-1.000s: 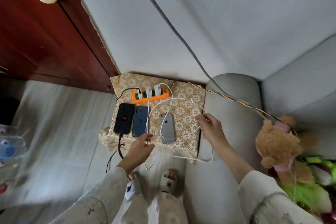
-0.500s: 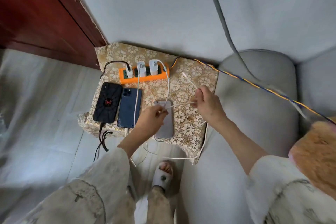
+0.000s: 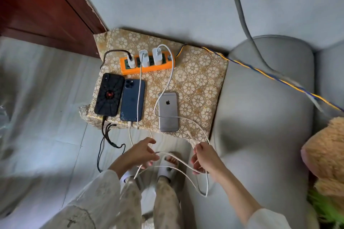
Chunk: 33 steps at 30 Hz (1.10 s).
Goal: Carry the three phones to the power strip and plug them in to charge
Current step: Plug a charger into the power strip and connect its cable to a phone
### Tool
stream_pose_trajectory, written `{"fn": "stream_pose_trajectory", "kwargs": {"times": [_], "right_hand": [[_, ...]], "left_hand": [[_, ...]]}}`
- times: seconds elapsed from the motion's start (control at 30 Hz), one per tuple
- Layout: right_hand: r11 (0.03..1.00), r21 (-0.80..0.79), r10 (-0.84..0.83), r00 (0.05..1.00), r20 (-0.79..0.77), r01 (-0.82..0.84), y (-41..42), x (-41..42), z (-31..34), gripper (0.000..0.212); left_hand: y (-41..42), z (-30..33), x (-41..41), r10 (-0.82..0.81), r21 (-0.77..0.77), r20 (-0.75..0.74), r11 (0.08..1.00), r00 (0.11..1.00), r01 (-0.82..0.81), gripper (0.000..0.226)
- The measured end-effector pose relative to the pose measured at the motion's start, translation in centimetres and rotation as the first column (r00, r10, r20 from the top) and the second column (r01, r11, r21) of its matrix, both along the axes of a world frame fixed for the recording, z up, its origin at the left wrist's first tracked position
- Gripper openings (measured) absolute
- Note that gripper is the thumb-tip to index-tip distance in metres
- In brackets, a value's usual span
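Observation:
Three phones lie face down on a low stand under a gold flowered cloth [image 3: 201,80]. The black phone [image 3: 109,94] has a black cable in its near end. A white cable is plugged into the blue phone [image 3: 132,102] beside it. The silver phone [image 3: 167,111] lies to the right with a white cable [image 3: 168,80] draped across it. An orange power strip [image 3: 147,63] behind them carries three white chargers. My left hand [image 3: 138,154] and my right hand [image 3: 204,158] hold that white cable in front of the stand.
A grey sofa arm [image 3: 260,117] stands right of the stand. A plush toy [image 3: 325,150] lies at the far right. A yellow and blue cord [image 3: 279,78] crosses the sofa arm. A red wooden door [image 3: 37,5] is at the back left. My slippered feet [image 3: 167,165] are below.
Both hands have drawn back from the silver phone to the stand's near edge, pulling the white cable with them. The camera has tilted down and closer.

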State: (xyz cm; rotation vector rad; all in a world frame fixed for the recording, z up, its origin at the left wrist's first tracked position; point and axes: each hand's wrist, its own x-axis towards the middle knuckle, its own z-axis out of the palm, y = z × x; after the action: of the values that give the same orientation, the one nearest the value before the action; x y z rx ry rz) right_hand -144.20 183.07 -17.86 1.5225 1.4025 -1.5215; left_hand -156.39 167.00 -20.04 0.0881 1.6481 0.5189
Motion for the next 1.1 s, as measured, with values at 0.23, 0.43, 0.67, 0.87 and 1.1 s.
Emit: {"fn": "stream_pose_trajectory", "kwargs": {"times": [0.23,0.43,0.67,0.87,1.1], "right_hand": [[0.982,-0.174,0.062,0.997,-0.047,-0.069,-1.2,-0.8,0.2,0.035],[0.982,0.093,-0.137,0.96,-0.245,0.163,-1.7,-0.5,-0.4,0.03],[0.972,0.217,-0.024,0.962,-0.273,0.086,-2.8,1.2,-2.2,0.03],[0.946,0.191,-0.187,0.923,-0.336,0.261,-2.7,1.3,-2.0,0.029],[0.955,0.095,-0.229,0.9,-0.371,0.282,-2.7,-1.0,-3.4,0.022]], "left_hand": [[-2.3,0.4,-0.5,-0.131,0.036,0.3,0.991,0.945,0.125,0.062],[0.0,-0.2,-2.1,0.349,0.197,-0.036,0.921,0.936,-0.336,0.061],[5.7,-1.0,-1.9,0.257,0.369,-0.376,0.923,0.89,-0.11,0.024],[2.3,-0.3,-1.8,0.227,0.23,-0.734,0.97,0.64,-0.08,0.03],[-1.7,-0.6,-3.8,0.042,-0.033,-0.843,0.991,0.536,-0.128,0.031]]}}
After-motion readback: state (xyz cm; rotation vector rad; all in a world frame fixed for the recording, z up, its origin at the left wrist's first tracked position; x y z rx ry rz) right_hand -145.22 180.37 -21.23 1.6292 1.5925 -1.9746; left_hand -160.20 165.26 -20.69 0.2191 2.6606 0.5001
